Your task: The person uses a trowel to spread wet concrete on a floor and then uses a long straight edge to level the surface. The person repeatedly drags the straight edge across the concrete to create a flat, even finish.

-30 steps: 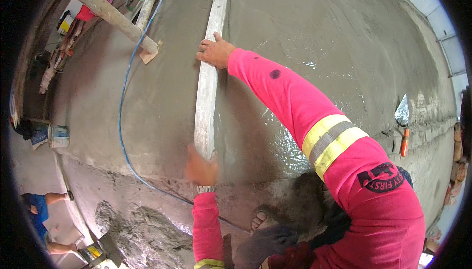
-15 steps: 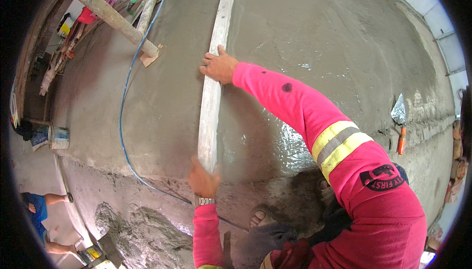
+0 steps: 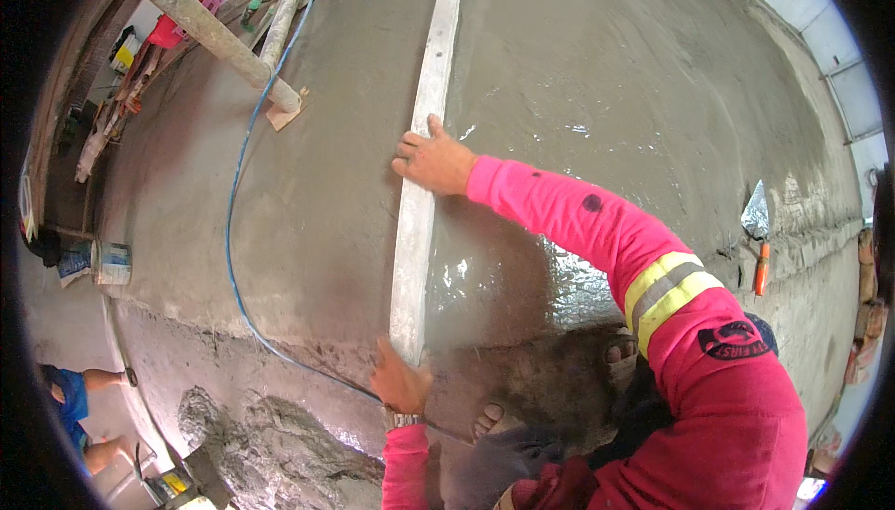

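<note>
A long pale straightedge board (image 3: 413, 249) lies across wet grey concrete (image 3: 322, 193), running from near my feet to the far edge of view. My left hand (image 3: 401, 383), with a metal watch at the wrist, is closed around its near end. Farther along, my right hand (image 3: 434, 160) grips the board from above, thumb and fingers over its two edges. The concrete to the right of the board is wet and shiny, smoother and duller to the left.
A blue hose (image 3: 230, 230) curves across the concrete at left, below a slanted post (image 3: 210, 34). To the right lies a trowel (image 3: 758, 221) with an orange handle. A mortar heap (image 3: 270, 449) sits at lower left, near another person's legs (image 3: 103, 454).
Both my hands have come nearer to me and slightly right, and the board has shifted the same way between them. The hose and trowel have stayed in place.
</note>
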Motion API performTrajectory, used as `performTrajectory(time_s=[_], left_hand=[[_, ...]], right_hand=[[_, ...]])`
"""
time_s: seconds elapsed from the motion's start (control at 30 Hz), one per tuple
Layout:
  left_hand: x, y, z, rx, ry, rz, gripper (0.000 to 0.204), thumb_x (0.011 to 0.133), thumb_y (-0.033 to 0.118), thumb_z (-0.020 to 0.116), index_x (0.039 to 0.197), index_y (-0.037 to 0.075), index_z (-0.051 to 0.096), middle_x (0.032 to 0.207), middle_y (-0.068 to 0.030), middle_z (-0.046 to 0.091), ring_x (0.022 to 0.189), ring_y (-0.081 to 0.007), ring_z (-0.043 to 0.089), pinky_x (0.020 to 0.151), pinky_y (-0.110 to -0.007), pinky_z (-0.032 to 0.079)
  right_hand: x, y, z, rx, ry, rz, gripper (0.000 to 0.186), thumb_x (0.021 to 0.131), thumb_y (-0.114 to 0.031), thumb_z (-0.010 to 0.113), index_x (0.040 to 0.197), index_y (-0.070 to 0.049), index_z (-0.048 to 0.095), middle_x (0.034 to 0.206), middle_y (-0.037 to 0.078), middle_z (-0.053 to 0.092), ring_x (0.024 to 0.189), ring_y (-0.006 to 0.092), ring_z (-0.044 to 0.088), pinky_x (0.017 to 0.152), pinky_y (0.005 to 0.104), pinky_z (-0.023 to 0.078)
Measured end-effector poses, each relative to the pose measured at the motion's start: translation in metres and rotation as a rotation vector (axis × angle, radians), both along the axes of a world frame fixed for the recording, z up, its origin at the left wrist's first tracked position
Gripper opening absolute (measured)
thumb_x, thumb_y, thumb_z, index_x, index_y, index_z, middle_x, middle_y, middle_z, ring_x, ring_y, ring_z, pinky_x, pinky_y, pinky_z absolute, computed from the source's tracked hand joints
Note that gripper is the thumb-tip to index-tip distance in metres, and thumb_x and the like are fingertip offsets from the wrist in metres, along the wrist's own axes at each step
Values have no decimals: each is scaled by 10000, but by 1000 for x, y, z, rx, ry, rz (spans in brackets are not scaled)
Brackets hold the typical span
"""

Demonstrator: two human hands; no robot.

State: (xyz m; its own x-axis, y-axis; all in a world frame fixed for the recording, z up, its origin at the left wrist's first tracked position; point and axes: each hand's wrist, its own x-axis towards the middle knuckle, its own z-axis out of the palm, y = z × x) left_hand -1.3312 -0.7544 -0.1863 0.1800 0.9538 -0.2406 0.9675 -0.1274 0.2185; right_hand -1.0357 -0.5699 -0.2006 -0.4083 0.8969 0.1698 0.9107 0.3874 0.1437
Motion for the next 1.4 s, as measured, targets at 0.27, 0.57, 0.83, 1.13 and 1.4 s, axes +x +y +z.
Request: performTrajectory(time_s=[0.27, 0.57, 0.83, 1.13, 1.4], left_hand=[[36, 64, -10, 241, -18, -66, 780, 650, 357, 781, 1228, -42, 440, 847, -265, 633, 757, -423, 627, 660, -478, 495], [23, 67, -18, 307, 18, -164, 783, 657, 362, 766, 1239, -41, 430, 806, -257, 637, 744, -427, 631, 658, -487, 489], [23, 52, 1, 83, -52, -94, 781, 680, 386, 740, 1261, -29, 425, 844, -239, 645, 762, -411, 633, 711, -494, 484], [-16, 19, -26, 296, 45, -234, 798, 690, 374, 748, 1280, -45, 411, 965, -252, 627, 837, -413, 624, 722, -492, 484], [24, 50, -14, 230, 22, -117, 799, 692, 430, 731, 1291, 5, 418, 871, -230, 644, 747, -399, 630, 666, -488, 482]], right_hand=[[40, 60, 7, -56, -37, -58, 354, 739, -179, 678, 1080, -166, 585, 1099, 32, 568, 1165, 200, 460, 929, 634, 345], [31, 51, 20, -154, -50, -97, 420, 739, -135, 671, 1136, -115, 538, 1103, 59, 531, 1174, 222, 444, 965, 646, 347], [28, 28, 15, -110, -15, -96, 374, 744, -155, 659, 1098, -102, 551, 1070, 61, 539, 1155, 217, 454, 961, 649, 344], [8, -10, 11, -104, 3, -114, 404, 721, -191, 702, 1103, -124, 589, 1093, 61, 558, 1161, 224, 458, 952, 687, 313], [41, 26, -1, -28, -13, -150, 285, 784, -186, 634, 1063, -149, 589, 1055, 43, 566, 1141, 204, 474, 954, 647, 329]])
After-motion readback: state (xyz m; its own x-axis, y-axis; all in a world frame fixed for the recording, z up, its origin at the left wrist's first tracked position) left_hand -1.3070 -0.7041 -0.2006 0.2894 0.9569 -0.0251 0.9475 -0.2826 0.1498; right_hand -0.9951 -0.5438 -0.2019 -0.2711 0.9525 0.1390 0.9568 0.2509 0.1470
